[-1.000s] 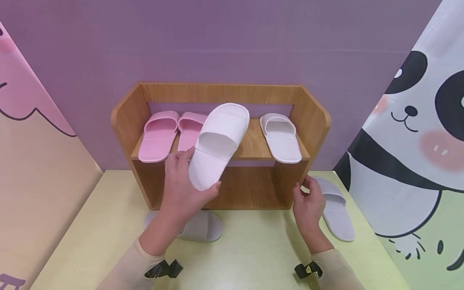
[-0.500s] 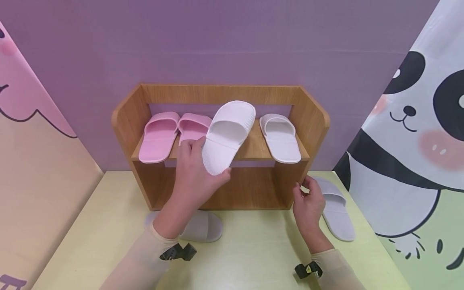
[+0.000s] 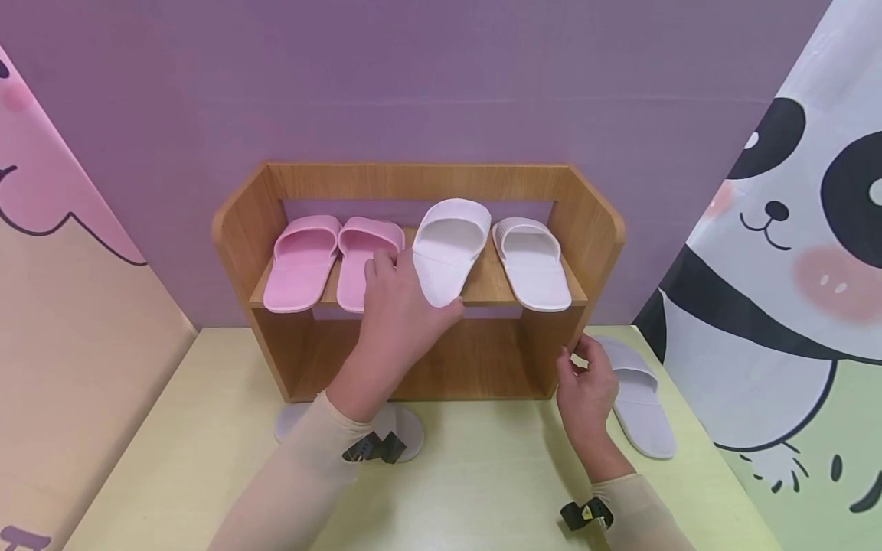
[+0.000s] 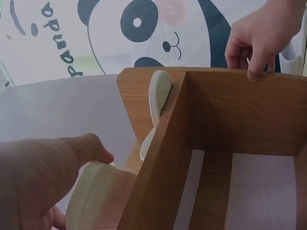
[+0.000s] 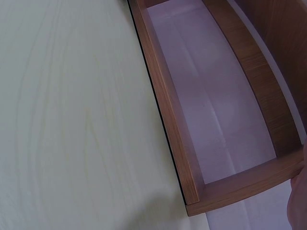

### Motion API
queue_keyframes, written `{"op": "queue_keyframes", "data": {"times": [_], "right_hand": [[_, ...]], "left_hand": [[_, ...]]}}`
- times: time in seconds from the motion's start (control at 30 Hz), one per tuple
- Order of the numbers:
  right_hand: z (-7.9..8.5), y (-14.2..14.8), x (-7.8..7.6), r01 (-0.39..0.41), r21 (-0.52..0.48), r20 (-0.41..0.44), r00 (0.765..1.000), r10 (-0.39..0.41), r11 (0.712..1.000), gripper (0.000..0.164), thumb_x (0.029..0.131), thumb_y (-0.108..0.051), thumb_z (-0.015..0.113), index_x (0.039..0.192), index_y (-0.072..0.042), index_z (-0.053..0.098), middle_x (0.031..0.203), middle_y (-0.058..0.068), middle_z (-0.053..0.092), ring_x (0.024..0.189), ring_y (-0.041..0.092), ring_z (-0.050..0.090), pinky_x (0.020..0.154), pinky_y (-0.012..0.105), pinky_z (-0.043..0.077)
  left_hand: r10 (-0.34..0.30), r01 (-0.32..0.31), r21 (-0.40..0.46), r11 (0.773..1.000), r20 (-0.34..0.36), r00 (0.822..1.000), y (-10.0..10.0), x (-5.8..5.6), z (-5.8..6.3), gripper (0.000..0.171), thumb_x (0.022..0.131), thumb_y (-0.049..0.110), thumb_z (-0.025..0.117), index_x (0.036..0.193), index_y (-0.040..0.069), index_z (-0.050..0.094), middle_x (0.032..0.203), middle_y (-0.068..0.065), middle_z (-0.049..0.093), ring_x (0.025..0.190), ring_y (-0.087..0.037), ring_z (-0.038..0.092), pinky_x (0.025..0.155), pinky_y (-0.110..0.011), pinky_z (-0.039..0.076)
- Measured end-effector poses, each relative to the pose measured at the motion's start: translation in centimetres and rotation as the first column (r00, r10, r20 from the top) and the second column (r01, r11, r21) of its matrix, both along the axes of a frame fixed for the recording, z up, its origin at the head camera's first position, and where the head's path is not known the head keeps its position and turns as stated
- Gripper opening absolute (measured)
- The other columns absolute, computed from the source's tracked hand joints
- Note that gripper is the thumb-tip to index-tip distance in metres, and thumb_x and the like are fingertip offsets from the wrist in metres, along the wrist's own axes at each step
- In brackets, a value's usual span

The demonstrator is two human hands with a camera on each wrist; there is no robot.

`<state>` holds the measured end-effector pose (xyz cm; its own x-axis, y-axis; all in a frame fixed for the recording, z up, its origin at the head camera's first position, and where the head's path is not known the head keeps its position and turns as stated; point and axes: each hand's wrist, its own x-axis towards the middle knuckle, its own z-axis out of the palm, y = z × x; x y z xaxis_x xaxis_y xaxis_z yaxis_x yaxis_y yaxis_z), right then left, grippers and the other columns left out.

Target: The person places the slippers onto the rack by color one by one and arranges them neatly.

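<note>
My left hand (image 3: 403, 314) pinches a white slipper (image 3: 446, 264) by its heel end, thumb on one side and fingers on the other. This slipper overlaps the upper shelf of a wooden shoe rack (image 3: 482, 360), toe toward the back. To its right another white slipper (image 3: 540, 279) sits on that shelf. On its left are two pink slippers, one (image 3: 301, 268) fully visible and one (image 3: 354, 279) partly behind my hand. My right hand (image 3: 588, 390) grips the front edge of the rack's right side panel; the left wrist view also shows that hand (image 4: 264, 38) there.
A pale lilac slipper (image 3: 644, 413) lies on the table right of the rack. Another pale slipper (image 3: 409, 435) lies in front, mostly covered by my left forearm. A purple wall (image 3: 441, 76) stands behind, with a panda-print panel (image 3: 772, 321) at the right.
My left hand has carried the white slipper right and toward the rack, turning it more upright in view and bringing it low over the upper shelf. My right hand has stayed put.
</note>
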<state>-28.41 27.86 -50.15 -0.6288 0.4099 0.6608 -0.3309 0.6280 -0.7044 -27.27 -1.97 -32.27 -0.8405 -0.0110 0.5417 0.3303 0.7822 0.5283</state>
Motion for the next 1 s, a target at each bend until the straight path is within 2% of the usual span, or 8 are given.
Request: {"op": "queue_keyframes", "data": {"times": [0.23, 0.67, 1.0], "right_hand": [[0.0, 0.0, 0.1, 0.001, 0.006, 0.016, 1.000, -0.001, 1.000, 0.025, 0.101, -0.004, 0.073, 0.125, 0.001, 0.073, 0.118, 0.018, 0.078, 0.108, 0.031, 0.074, 0.080, 0.000, 0.046], [-0.1, 0.1, 0.0, 0.008, 0.001, 0.030, 1.000, -0.008, 1.000, 0.025, 0.101, -0.005, 0.073, 0.125, 0.000, 0.073, 0.118, 0.018, 0.078, 0.108, 0.031, 0.074, 0.080, 0.001, 0.046], [0.0, 0.0, 0.1, 0.006, -0.008, 0.037, 0.999, -0.006, 1.000, 0.024, 0.101, -0.005, 0.073, 0.125, 0.000, 0.072, 0.118, 0.018, 0.078, 0.109, 0.031, 0.073, 0.080, 0.000, 0.045]], "left_hand": [[0.051, -0.048, -0.057, 0.997, 0.053, 0.997, 1.4, -1.2, 0.4, 0.084, 0.078, 0.051, 0.092, 0.130, -0.008, 0.061, 0.127, -0.023, 0.050, 0.121, -0.038, 0.048, 0.092, -0.048, 0.055], [0.093, -0.068, -0.185, 0.980, 0.133, 0.987, 2.3, -0.9, 1.0, 0.085, 0.083, 0.061, 0.088, 0.124, -0.010, 0.063, 0.123, -0.024, 0.055, 0.118, -0.038, 0.053, 0.092, -0.045, 0.055], [0.109, -0.077, -0.199, 0.977, 0.151, 0.982, 3.1, -1.9, 0.8, 0.094, 0.084, 0.065, 0.086, 0.130, -0.013, 0.061, 0.129, -0.027, 0.055, 0.125, -0.040, 0.053, 0.099, -0.046, 0.056]]}}
